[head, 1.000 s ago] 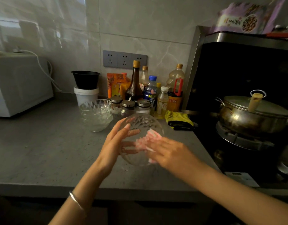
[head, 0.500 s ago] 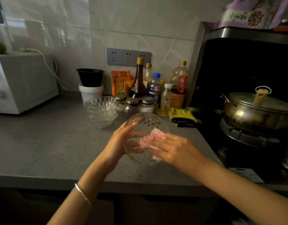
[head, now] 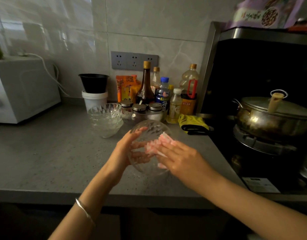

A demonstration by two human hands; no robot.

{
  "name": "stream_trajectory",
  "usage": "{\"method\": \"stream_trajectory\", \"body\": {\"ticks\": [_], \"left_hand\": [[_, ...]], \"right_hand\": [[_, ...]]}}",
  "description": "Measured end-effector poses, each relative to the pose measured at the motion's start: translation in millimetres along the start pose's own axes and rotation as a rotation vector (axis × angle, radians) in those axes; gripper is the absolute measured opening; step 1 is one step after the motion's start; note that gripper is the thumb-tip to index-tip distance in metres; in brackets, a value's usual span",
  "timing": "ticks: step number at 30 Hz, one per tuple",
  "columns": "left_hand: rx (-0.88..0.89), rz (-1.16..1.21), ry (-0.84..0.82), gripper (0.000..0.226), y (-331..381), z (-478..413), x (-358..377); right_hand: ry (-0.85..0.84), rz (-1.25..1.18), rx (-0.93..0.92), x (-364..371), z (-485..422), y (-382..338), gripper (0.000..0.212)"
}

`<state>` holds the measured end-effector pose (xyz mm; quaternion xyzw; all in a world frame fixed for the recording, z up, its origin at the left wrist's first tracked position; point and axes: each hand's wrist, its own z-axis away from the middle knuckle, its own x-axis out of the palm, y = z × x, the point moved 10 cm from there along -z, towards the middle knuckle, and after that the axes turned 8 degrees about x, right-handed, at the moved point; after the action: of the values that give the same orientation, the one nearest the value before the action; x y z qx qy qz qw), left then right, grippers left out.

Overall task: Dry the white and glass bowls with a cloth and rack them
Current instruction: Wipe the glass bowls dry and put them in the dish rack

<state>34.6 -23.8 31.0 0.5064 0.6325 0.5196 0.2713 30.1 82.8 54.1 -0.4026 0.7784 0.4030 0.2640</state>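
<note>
- Cupping a clear cut-glass bowl [head: 150,131] at frame centre, the left hand [head: 124,153] curls round it.
- The right hand [head: 183,159], fingers nearly straight, presses a pink-and-white cloth [head: 157,143] inside.

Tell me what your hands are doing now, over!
Left hand holds glass bowl. Right hand presses pink cloth to it. Bowl stack behind, clear of hands.

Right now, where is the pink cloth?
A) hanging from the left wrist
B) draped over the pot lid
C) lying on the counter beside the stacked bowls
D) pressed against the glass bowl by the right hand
D: the right hand presses the pink cloth against the glass bowl, which the left hand holds from the other side.
</note>
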Motion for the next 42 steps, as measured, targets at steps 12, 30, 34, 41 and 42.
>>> {"method": "stream_trajectory", "body": {"ticks": [12,30,34,41,42], "left_hand": [[0.041,0.156,0.057,0.05,-14.7,9.9,20.8],[-0.062,0.173,-0.051,0.062,-12.6,6.8,4.8],[-0.041,0.137,-0.079,0.059,-9.0,6.7,10.1],[0.107,0.222,0.047,0.061,-12.2,9.6,29.9],[0.079,0.23,0.038,0.058,-11.5,9.1,25.3]], "right_hand": [[0.122,-0.382,0.145,-23.0,-8.0,-14.1,0.037],[-0.04,-0.246,-0.034,-7.6,-2.1,-4.2,0.037],[0.014,-0.008,-0.051,-6.6,2.5,1.2,0.02],[0.098,-0.645,0.331,-29.2,-13.1,-2.3,0.025],[0.065,-0.581,0.258,-27.8,-13.1,-4.8,0.031]]}}
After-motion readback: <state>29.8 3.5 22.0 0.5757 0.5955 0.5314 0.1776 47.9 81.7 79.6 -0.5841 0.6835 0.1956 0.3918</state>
